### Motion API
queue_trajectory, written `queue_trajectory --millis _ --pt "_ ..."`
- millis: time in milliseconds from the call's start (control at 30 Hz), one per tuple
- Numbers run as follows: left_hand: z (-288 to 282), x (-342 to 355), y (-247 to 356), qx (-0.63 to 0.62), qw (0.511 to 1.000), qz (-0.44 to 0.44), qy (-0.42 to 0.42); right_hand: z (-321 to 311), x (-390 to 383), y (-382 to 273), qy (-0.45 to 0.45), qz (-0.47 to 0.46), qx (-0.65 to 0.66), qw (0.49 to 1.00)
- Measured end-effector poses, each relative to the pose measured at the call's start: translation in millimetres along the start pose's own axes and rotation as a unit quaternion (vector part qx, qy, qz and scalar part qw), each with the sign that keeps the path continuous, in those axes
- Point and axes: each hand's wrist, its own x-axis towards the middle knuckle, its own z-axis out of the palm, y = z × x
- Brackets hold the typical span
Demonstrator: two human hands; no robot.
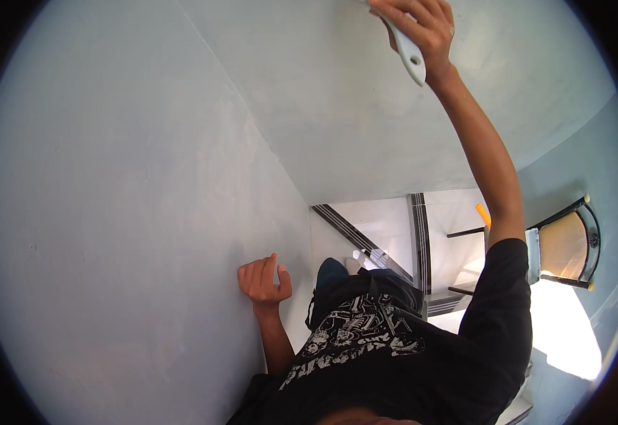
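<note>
High up at the top edge, my right hand (426,32) is closed round a white-handled brush (411,58). The handle's tapered end, with a hanging hole, points down toward my wrist. The brush's head lies beyond the top edge, out of sight. Behind it is a smooth pale grey-green wall (323,99). Lower down, my left hand (261,280) is beside the left wall (125,212), its fingers loosely curled and the thumb apart. Nothing shows in it, and whether it touches that wall I cannot tell.
Both walls meet in a corner running down to a white tiled floor (380,219) with dark striped bands. A metal-framed chair (567,244) with a tan backrest stands at the right, an orange object (483,214) near it. Bright light falls behind my right arm.
</note>
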Motion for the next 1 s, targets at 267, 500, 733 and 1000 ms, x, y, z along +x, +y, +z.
queue_trajectory --millis 267,500,733,1000 --pt "1 -1 4 -0.010 1.000 -0.008 -0.002 1 -44 59 0.035 0.033 -0.008 0.999" --pt "-6 -2 6 -0.018 0.999 -0.022 -0.022 -48 -206 -25 -0.100 0.183 0.040 0.977" --pt "3 4 3 -0.029 1.000 -0.001 -0.009 -84 -313 -73 -0.256 0.248 0.089 0.930" --pt "6 0 2 -0.021 1.000 0.006 0.006 -91 -259 -8 -0.370 0.193 0.142 0.898"
